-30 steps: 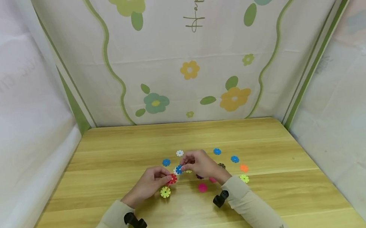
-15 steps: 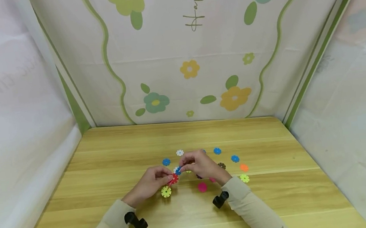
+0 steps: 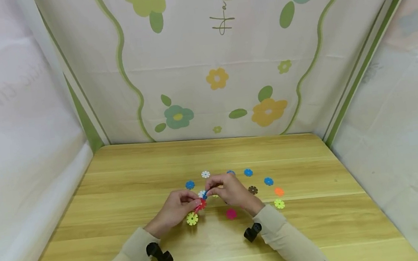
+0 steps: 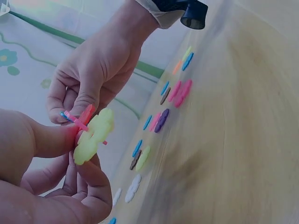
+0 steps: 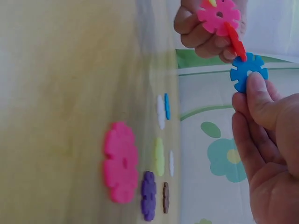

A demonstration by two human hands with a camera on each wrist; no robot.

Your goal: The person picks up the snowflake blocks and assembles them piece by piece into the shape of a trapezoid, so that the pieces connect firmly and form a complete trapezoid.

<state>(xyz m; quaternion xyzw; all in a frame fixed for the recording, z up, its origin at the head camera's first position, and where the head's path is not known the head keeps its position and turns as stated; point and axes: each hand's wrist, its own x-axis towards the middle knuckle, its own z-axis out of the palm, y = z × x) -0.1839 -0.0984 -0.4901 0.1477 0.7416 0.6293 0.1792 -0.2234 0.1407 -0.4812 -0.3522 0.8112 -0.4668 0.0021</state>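
Above the table, my left hand (image 3: 175, 209) pinches a small chain of notched plastic discs. In it are a red disc (image 3: 202, 204), a pink disc (image 5: 219, 17) and a yellow disc (image 3: 192, 218), joined at angles. Between thumb and fingers my right hand (image 3: 231, 191) pinches a blue disc (image 5: 249, 72) by its edge. The right wrist view shows the blue disc's rim meeting the red disc's edge, at an angle to it. Whether their slots are fully engaged cannot be told. In the left wrist view the yellow disc (image 4: 94, 136) covers part of the red one.
Loose notched discs lie about the hands on the wooden table (image 3: 140, 168): white (image 3: 205, 174), blue (image 3: 268, 181), brown (image 3: 253, 190), orange (image 3: 279, 192), yellow-green (image 3: 279, 204) and pink (image 3: 231, 214). A purple disc (image 5: 148, 196) shows in the right wrist view. Printed cloth walls surround the table.
My left hand has shifted slightly right with its chain of discs, bringing the red disc closer to the blue one. The blue disc has turned more edge-on; my right hand has barely moved.
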